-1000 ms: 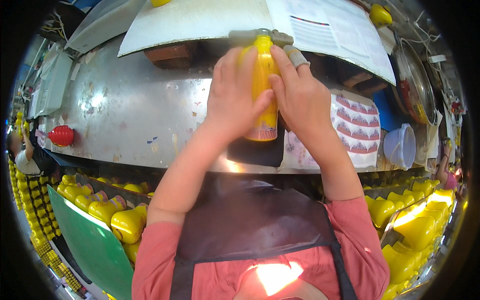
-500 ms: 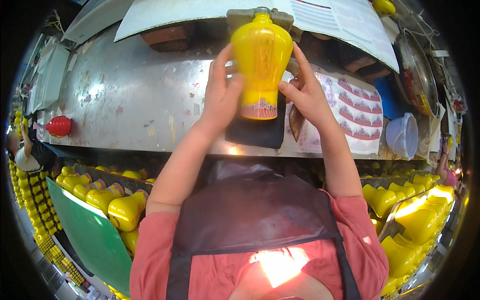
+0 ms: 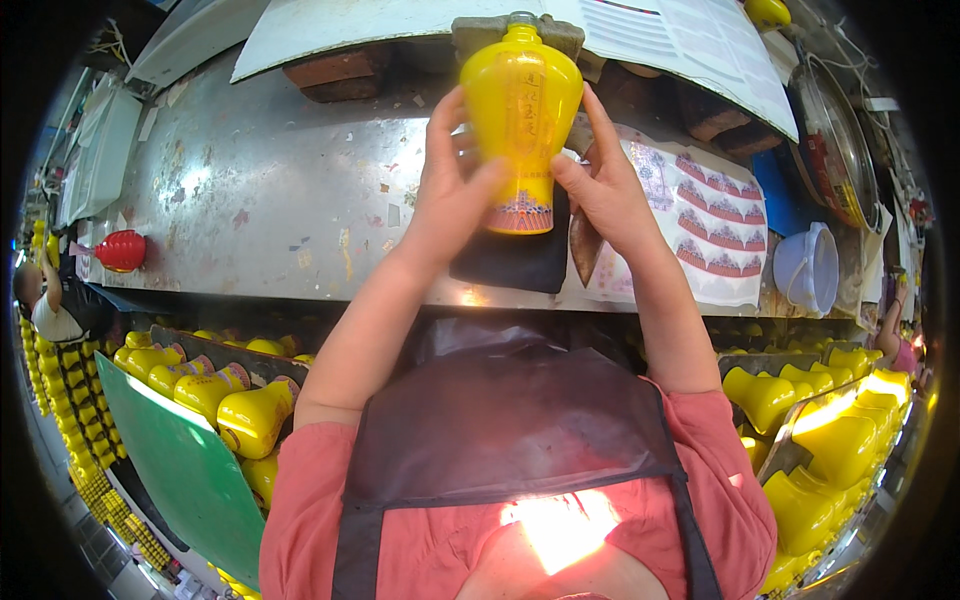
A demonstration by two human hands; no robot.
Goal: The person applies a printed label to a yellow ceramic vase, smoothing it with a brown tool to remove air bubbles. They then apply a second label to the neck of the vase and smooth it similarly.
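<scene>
A glossy yellow bottle point(image 3: 522, 95) with a column of red characters lies on its side, neck pointing away from me. Round its foot runs a red and blue patterned band point(image 3: 522, 212). The neck rests against a grey-brown block point(image 3: 480, 38). My left hand point(image 3: 452, 175) grips the bottle's left side, its blurred thumb over the lower body. My right hand point(image 3: 602, 180) holds the right side, thumb on the lower body and fingers partly hidden behind. Below the bottle lies a black pad point(image 3: 510, 262). A brown pointed piece point(image 3: 583, 248) shows beside my right wrist; whether I hold it is unclear.
Printed sheets of curved red bands point(image 3: 720, 215) lie on the metal table point(image 3: 270, 210) at right, beside a pale bucket point(image 3: 805, 270). A red ribbed object point(image 3: 122, 251) sits at left. Yellow bottles point(image 3: 250, 418) fill crates on both sides; a green board point(image 3: 180, 440) leans at left.
My left thumb has moved right, across the lower part of the bottle. The bottle has shifted very slightly away from me, and the brown piece has moved a little left.
</scene>
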